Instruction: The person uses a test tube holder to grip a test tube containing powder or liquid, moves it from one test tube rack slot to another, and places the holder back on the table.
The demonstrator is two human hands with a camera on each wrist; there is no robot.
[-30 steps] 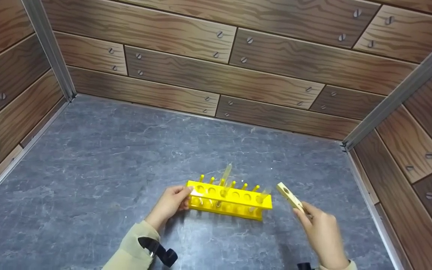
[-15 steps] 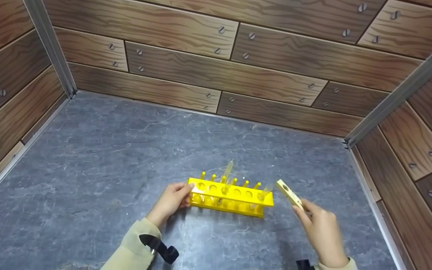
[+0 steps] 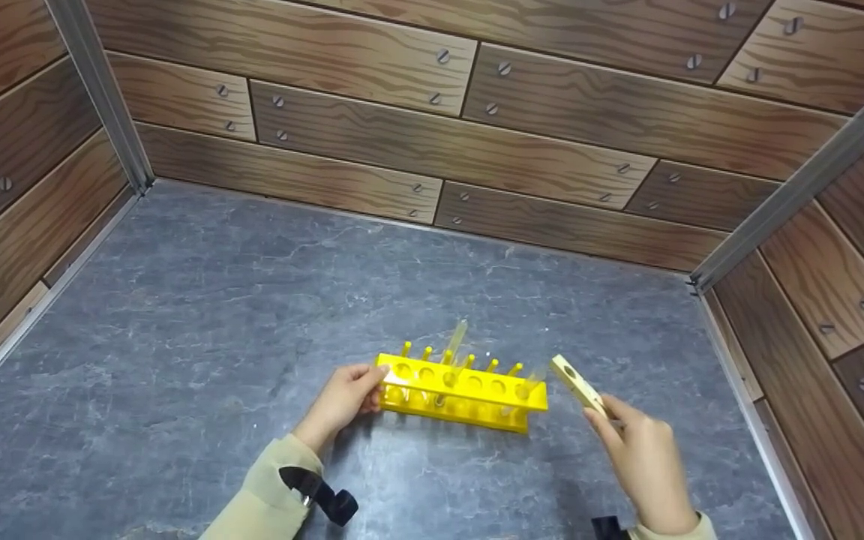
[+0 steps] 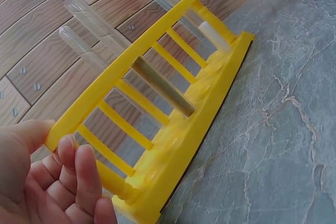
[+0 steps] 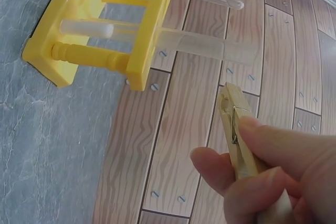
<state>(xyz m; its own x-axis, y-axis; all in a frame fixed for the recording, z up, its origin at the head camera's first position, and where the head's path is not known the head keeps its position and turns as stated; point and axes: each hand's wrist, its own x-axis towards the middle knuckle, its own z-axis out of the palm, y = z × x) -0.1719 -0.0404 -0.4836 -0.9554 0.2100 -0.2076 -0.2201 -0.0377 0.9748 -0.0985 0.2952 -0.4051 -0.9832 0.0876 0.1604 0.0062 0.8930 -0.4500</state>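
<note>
A yellow test tube rack (image 3: 469,384) stands on the grey surface, and my left hand (image 3: 342,401) pinches its left end between thumb and fingers. Several clear tubes stand in it; in the left wrist view one tube (image 4: 163,87) has brownish contents, and a white piece (image 4: 214,36) shows at the rack's far end. My right hand (image 3: 646,461) grips a wooden clamp (image 3: 576,384) to the right of the rack, apart from it. In the right wrist view the clamp (image 5: 236,129) has a wire spring, its jaws look closed, and a clear tube (image 5: 205,45) is beyond its tip.
Wood-patterned walls (image 3: 372,161) enclose the back and both sides, with metal strips at the corners. The grey marbled surface (image 3: 252,300) extends behind the rack and to both sides. Black straps are on both wrists.
The view has tilted slightly, so rack and hands appear a little higher. The clamp's tip has shifted slightly up and left. Both holds are the same.
</note>
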